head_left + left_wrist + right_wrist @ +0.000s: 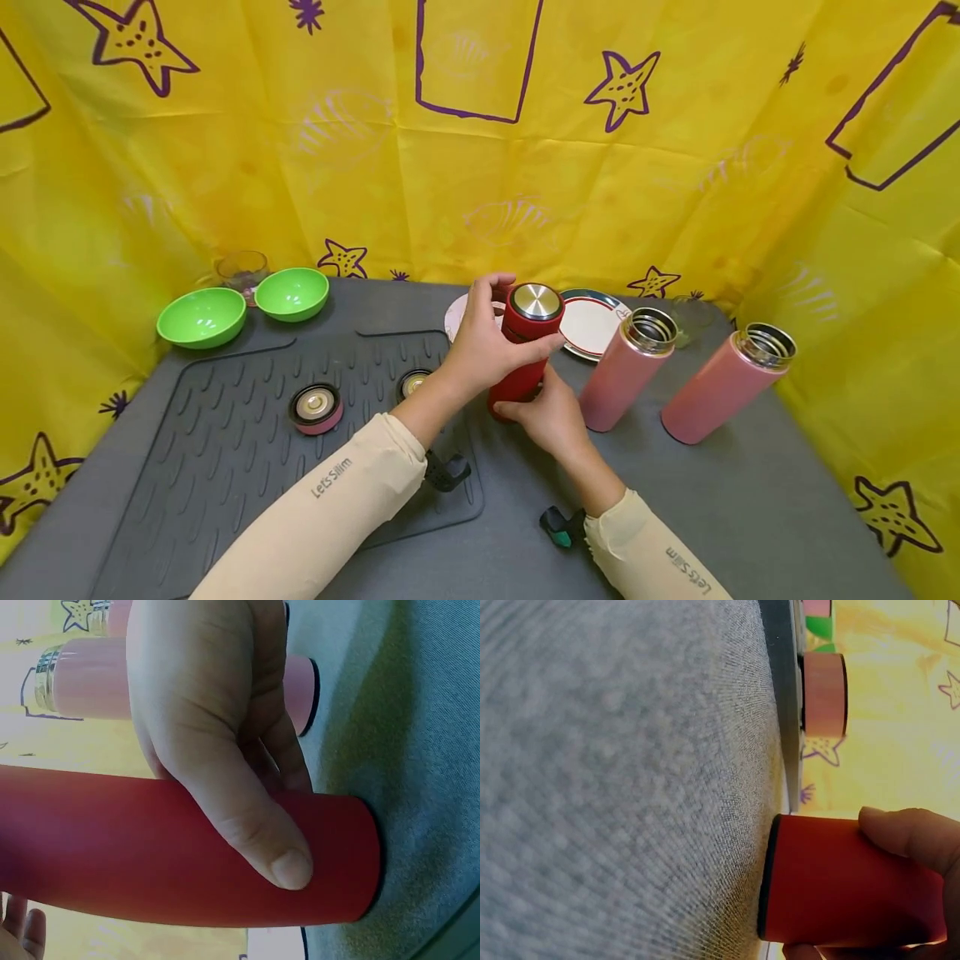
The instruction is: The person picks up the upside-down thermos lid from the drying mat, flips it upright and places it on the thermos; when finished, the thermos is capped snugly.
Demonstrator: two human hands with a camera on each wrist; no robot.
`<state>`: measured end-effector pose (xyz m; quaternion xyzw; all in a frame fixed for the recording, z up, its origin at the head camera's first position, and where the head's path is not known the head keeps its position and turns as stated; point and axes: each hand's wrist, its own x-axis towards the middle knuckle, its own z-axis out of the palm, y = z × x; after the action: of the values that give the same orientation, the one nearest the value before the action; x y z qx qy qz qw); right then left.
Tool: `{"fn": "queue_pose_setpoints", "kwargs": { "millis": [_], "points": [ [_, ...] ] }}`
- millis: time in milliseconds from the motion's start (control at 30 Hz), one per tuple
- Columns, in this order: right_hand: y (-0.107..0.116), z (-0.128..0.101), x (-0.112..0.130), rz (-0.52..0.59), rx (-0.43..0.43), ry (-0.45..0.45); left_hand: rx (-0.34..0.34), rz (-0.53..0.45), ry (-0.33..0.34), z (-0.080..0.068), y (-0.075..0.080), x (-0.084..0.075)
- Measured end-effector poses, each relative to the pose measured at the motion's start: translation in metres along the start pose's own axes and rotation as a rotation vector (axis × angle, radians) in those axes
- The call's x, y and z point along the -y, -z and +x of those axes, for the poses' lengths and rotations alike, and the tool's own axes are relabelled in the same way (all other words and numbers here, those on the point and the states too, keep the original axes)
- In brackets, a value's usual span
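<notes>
A red flask [519,379] with a steel-topped cap [536,302] stands upright on the grey table [750,500], just right of the ribbed mat. My left hand [489,337] grips the cap end, fingers and thumb curled round it. Lower down, my right hand [551,417] holds the flask's body near its base. In the left wrist view the red flask [150,855] lies across the frame with the right hand's thumb [255,832] on it. The right wrist view shows the flask's base [840,881] on the table and a fingertip [911,836] against it.
Two open pink flasks [622,375] [720,383] stand to the right. A pink lid [316,408] and a second lid [412,383] lie on the dark mat [225,467]. Two green bowls [201,317] [292,293], a glass [242,268] and a plate [588,329] sit at the back.
</notes>
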<state>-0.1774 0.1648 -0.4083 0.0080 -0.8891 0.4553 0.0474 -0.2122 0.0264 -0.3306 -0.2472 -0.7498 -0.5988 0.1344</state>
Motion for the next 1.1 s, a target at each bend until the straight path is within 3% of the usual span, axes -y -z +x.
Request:
{"fn": "queue_pose_setpoints", "kwargs": {
  "millis": [167,367,467,600,700,900,1100],
  "points": [
    [0.0002,-0.0003,-0.0006,0.007,0.0,-0.006,-0.044,0.03,-0.012,-0.0003,-0.0002,0.0005],
    [-0.0002,0.0003,-0.0003,-0.013,0.006,-0.012,-0.007,0.045,-0.061,-0.0021,0.0041,0.0043],
    [-0.0002,0.0004,-0.0002,-0.01,0.005,-0.005,0.0,0.036,-0.035,-0.002,0.0023,0.0032],
    [0.0007,0.0001,-0.0002,0.002,0.006,0.004,-0.046,0.027,0.021,-0.0014,-0.0033,-0.0012],
    [0.0008,0.0002,-0.0002,0.004,0.011,0.003,-0.066,0.048,0.017,-0.0007,-0.0048,-0.0022],
    [0.0009,0.0,-0.0007,-0.011,0.016,0.011,-0.005,0.047,-0.037,0.0,0.0,0.0023],
    [0.0017,0.0011,-0.0005,-0.025,0.007,0.023,0.042,0.007,-0.006,0.0001,0.001,0.0001]
  ]
}}
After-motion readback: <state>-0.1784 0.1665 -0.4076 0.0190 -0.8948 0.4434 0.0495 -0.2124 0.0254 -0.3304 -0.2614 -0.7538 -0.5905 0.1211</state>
